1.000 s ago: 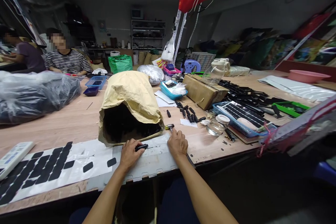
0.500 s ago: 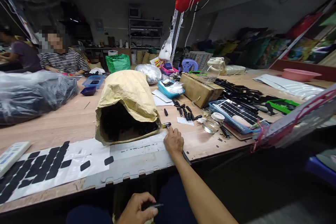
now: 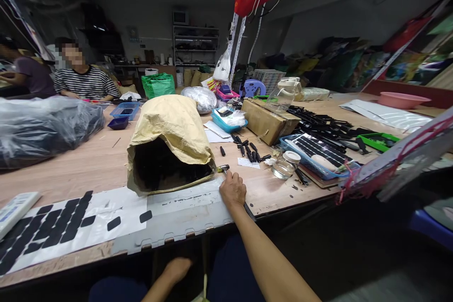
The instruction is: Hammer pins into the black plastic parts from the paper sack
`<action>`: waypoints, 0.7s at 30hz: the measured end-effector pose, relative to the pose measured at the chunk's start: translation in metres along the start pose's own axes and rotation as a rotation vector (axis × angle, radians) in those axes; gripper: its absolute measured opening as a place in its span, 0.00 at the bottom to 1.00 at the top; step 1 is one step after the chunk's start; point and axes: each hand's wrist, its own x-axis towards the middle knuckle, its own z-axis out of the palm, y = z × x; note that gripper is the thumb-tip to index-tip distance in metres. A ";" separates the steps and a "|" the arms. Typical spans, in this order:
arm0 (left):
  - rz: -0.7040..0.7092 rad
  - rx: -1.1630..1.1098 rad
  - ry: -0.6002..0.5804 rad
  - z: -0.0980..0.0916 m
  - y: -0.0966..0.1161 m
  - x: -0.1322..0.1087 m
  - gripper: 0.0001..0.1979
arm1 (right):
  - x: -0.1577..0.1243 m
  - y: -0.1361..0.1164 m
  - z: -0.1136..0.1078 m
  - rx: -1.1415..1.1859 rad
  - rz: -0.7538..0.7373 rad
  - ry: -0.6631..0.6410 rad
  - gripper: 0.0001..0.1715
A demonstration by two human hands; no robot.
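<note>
Head view: a likely head-heavy hammer (image 3: 222,168), best held by its handle (image 3: 249,212), is gripped by the right hand (image 3: 232,189); whether the left hand (image 3: 179,269) is closed cannot be told.

Left hand (image 3: 177,269) withdrawn from the grey board (image 3: 177,226) to below its near edge, fingers blurred in shadow, paper bag (image 3: 173,118) formerly just ahead of those fingers now well apart, black piece formerly gripped between thumb and fingers gone from sight.
</note>
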 end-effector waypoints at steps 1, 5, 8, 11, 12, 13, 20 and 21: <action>-0.011 0.026 -0.055 -0.003 0.008 -0.009 0.18 | 0.000 0.000 0.000 0.001 0.000 0.002 0.22; 0.132 0.017 -0.398 -0.031 0.054 -0.045 0.18 | -0.001 0.000 -0.001 0.001 -0.002 0.003 0.22; 0.289 -0.047 -0.434 -0.072 0.092 -0.049 0.17 | -0.001 0.001 -0.001 -0.002 -0.007 0.005 0.22; 0.434 0.128 0.129 -0.117 0.115 -0.025 0.14 | -0.001 0.001 0.001 -0.002 -0.009 0.008 0.22; 0.426 0.224 0.347 -0.130 0.119 -0.013 0.13 | -0.001 0.001 0.002 -0.003 -0.010 0.010 0.22; 0.391 0.324 0.530 -0.141 0.121 -0.001 0.14 | 0.000 0.001 0.002 -0.003 -0.010 0.013 0.22; 0.116 0.721 0.766 -0.180 0.123 0.057 0.20 | 0.000 0.000 0.002 -0.010 -0.007 0.010 0.21; 0.118 0.728 0.773 -0.182 0.123 0.060 0.20 | 0.000 0.000 0.001 -0.010 -0.004 0.007 0.21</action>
